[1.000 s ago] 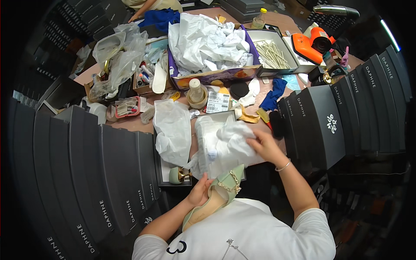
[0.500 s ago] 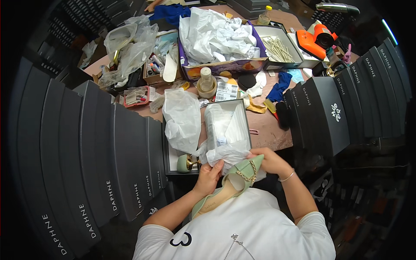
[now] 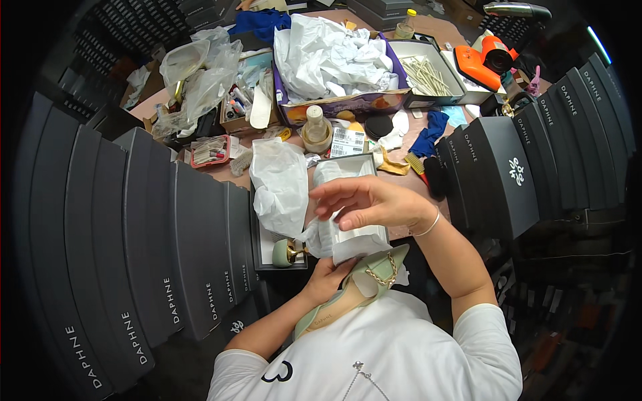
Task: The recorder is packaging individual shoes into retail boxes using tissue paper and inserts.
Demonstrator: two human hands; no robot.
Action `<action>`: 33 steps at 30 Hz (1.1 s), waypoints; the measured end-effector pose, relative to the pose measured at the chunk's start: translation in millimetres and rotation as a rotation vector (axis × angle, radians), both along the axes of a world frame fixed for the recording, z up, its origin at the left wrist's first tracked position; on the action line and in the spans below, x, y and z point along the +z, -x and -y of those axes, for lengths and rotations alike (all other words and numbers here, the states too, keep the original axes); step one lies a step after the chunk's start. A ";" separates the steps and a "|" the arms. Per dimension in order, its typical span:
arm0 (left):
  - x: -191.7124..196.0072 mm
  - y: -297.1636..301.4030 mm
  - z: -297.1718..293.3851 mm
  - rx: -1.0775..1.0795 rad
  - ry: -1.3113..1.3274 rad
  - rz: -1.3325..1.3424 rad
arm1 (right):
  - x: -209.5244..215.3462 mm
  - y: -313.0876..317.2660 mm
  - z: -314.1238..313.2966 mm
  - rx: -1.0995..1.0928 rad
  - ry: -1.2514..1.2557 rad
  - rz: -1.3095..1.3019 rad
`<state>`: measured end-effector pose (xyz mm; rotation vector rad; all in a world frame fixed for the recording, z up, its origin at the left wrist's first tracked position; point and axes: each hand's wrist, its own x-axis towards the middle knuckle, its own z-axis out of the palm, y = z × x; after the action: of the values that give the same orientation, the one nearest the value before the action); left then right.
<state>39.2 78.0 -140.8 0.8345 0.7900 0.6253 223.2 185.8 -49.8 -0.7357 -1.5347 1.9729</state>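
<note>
Risen since before, right hand (image 3: 371, 200) hides tissue paper (image 3: 348, 234) above shoe (image 3: 358, 287).

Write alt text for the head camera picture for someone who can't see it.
Seen from above, a person's left hand holds a pale green pointed shoe against their chest while the right hand reaches over white tissue paper in an open shoe box. Rows of dark grey boxes flank a cluttered table.
</note>
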 end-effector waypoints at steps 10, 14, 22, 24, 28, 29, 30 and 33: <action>-18.6 4.8 -3.9 -0.115 -0.040 -0.098 | -11.3 9.6 19.4 0.245 -0.566 0.536; -31.0 9.8 -7.4 -0.247 -0.084 -0.310 | 6.9 14.1 9.3 0.101 -0.395 0.355; -32.9 18.1 -0.2 0.227 0.216 0.292 | -42.9 -86.5 30.9 -0.100 -0.120 0.244; -25.1 17.0 -3.8 0.298 0.394 0.417 | -73.4 -84.0 60.6 -0.002 -0.017 0.389; -23.2 24.8 -5.5 0.126 0.219 0.373 | -105.3 -56.1 90.5 -0.226 0.219 0.393; -26.0 27.5 -5.3 0.121 0.172 0.309 | -93.1 -50.5 88.8 -0.284 0.198 0.440; -31.8 30.7 -4.8 0.117 0.125 0.246 | -84.0 -45.5 88.2 -0.342 0.177 0.486; -30.9 28.7 -8.9 0.144 -0.011 0.127 | -71.3 -39.5 87.0 -0.399 -0.087 0.559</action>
<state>10.5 86.9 -171.7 0.7450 0.7356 0.8029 262.7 98.8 -121.1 -1.5151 -1.5937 1.4618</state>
